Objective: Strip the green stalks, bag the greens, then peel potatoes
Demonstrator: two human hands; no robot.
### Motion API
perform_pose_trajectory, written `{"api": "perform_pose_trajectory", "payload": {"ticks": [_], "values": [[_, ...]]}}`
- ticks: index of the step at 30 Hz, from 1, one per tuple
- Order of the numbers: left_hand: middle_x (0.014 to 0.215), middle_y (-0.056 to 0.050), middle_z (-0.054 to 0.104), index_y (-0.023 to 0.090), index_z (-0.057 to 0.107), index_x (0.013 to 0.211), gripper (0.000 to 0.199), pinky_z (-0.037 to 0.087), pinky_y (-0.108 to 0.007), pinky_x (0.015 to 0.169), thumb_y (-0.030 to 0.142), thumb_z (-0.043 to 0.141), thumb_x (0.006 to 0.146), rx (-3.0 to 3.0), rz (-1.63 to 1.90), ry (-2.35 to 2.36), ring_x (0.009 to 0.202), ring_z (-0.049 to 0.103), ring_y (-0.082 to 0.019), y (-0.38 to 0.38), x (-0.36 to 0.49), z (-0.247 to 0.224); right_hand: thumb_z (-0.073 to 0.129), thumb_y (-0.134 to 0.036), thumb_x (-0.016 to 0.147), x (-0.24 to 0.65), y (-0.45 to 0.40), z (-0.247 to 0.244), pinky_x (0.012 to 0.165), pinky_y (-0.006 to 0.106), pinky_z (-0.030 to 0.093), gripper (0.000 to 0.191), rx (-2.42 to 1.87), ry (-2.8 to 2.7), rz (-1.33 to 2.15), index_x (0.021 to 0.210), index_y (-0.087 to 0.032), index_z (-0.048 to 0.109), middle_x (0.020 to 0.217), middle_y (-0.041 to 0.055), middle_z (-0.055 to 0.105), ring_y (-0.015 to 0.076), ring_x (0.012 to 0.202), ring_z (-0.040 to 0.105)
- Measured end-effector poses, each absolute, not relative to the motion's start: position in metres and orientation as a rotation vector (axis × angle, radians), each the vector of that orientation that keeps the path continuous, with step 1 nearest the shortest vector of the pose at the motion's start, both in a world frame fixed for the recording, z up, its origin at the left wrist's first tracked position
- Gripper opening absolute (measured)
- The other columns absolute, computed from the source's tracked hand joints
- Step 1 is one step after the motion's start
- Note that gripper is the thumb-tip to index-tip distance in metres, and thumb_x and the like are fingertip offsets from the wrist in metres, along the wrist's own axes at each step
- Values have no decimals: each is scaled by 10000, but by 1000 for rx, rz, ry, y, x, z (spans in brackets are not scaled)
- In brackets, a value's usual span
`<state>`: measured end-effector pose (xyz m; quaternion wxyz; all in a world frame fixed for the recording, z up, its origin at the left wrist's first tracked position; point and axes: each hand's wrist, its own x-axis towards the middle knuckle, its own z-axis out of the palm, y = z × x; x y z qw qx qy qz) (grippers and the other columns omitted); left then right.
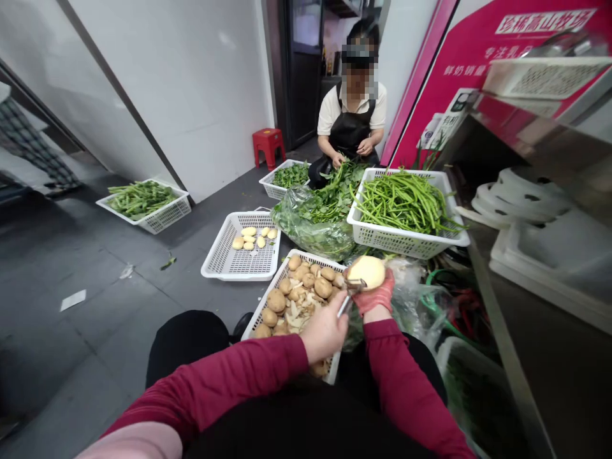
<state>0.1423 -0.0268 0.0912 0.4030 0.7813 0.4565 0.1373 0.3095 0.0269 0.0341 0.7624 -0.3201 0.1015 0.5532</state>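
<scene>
My left hand (326,328) is closed around the handle of a peeler (343,306), whose head touches a large potato (367,273). That potato is mostly pale and peeled, with some brown skin on its left side. My right hand (377,294), in a reddish glove, grips the potato from below and behind. Under my hands stands a white basket (255,322) with unpeeled potatoes (276,299) and loose peelings (305,312). Farther left, another white basket (215,262) holds several peeled potatoes (248,240).
Long green beans (404,201) fill a white basket (406,242) ahead; leafy greens in a plastic bag (310,229) lie beside it. A co-worker (354,121) sits behind, handling greens. A metal table (507,357) borders my right. A red stool (268,141) stands by the wall.
</scene>
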Motion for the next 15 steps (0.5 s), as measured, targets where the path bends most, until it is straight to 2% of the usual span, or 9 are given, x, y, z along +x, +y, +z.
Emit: {"api": "perform_pose_trajectory", "payload": {"ticks": [3,5,9,11,15], "values": [[1153,-110,646,166,384,1421,559,468,-306,910,215,418,865,2031,488,1190,981,621,-204,13,132,117,465,-567,758,307,22,47,692,478,531,461,-584,212,1332,983,-212,655,872,73,704,271,819,650],[1152,-102,646,158,400,1415,573,464,-291,915,208,455,846,2093,448,1177,993,617,-198,41,132,136,473,-586,764,302,18,51,708,497,528,500,-582,206,1405,1014,-195,660,911,101,704,286,851,648],[897,-42,693,185,500,1331,512,514,-271,733,227,505,821,2084,128,1082,729,648,-169,80,147,160,445,-606,808,288,12,53,697,458,541,529,-642,208,1469,1034,-180,662,909,107,710,260,805,662],[860,-42,690,183,525,1294,474,510,-268,703,219,504,822,2113,43,1091,697,646,-169,80,154,161,458,-588,826,283,12,53,684,432,547,490,-669,191,1486,1008,-184,668,878,92,716,246,768,670],[971,-149,685,99,429,1351,498,492,-299,780,182,428,860,2231,156,1230,838,655,-216,28,152,129,471,-470,861,282,19,46,652,380,551,359,-741,252,1440,926,-178,669,751,54,713,211,660,665]]}}
